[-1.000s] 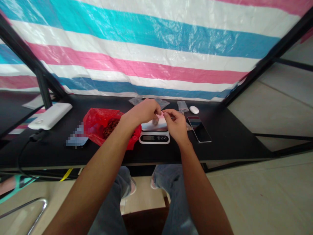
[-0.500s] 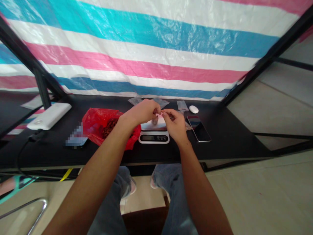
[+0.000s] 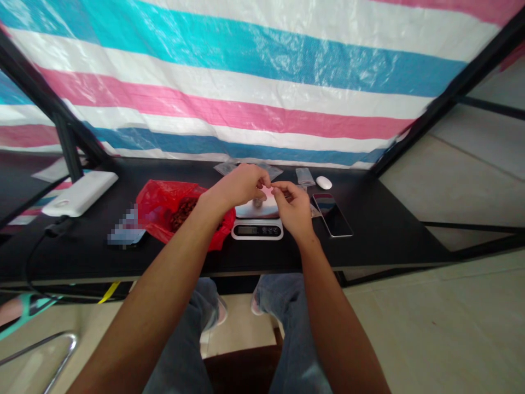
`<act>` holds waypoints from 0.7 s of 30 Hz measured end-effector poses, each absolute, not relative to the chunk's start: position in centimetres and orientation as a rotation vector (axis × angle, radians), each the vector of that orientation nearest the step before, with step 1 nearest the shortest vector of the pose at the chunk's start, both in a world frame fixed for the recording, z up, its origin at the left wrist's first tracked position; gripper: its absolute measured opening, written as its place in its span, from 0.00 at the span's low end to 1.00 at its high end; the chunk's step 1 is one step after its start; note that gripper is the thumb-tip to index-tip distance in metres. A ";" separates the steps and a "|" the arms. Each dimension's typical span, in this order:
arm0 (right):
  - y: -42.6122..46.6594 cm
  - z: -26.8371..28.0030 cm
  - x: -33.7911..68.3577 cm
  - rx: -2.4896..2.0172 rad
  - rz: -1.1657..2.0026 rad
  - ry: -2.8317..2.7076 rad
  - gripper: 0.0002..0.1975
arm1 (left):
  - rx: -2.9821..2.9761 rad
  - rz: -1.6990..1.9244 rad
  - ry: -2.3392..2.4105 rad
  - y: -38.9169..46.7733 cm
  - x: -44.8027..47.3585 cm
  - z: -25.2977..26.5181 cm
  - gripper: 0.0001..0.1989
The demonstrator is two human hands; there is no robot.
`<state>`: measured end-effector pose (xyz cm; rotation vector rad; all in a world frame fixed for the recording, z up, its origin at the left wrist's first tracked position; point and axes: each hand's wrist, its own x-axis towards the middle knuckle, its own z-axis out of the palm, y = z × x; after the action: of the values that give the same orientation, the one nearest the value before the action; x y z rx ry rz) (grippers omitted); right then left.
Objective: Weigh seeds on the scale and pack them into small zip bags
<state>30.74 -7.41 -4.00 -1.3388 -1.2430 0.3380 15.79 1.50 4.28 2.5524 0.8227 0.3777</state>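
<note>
My left hand (image 3: 248,185) and my right hand (image 3: 293,205) meet above a small white kitchen scale (image 3: 257,230). Their fingers are pinched close together, and whatever they grip is too small to make out. Beneath the fingers, on the scale's shiny plate (image 3: 246,209), shows a small greyish-brown blur (image 3: 258,203) that I cannot identify. Left of the scale lies an open red plastic bag (image 3: 158,210) with many small reddish-brown pieces (image 3: 183,212) inside. My left forearm passes over part of this bag.
A phone (image 3: 332,215) and a white mouse-shaped object (image 3: 324,183) lie to the right. Small clear bags (image 3: 304,177) rest near the back edge. A white power-bank-like box (image 3: 81,194) with a cable and a blurred-out item (image 3: 126,231) are at left. Striped sheeting (image 3: 246,104) hangs behind.
The fingers of my left hand have shifted slightly, its index finger lifting a little. My right hand is nearly unmoved; the whole view has drifted a touch.
</note>
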 end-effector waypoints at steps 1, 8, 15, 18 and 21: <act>-7.5 -4.0 30.7 -1.345 0.334 -1.241 0.11 | 2.535 0.390 0.815 1.6 15.8 4.2 0.12; -7.5 -3.9 30.8 -1.367 0.331 -1.241 0.12 | 2.519 0.518 0.740 2.4 15.9 3.1 0.08; -7.6 -4.1 31.1 -1.350 0.321 -1.224 0.12 | 2.566 0.685 0.868 1.0 11.8 5.1 0.12; -7.7 -4.1 31.4 -1.360 0.327 -1.204 0.12 | 2.549 0.412 1.114 0.0 7.5 4.8 0.13; -7.7 -4.2 31.5 -1.375 0.345 -1.200 0.12 | 2.443 0.066 1.243 -0.1 4.4 2.6 0.14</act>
<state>31.53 -7.70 -4.22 -1.3752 -1.1996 0.3445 4.40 -0.13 2.64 2.4431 1.2430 0.0663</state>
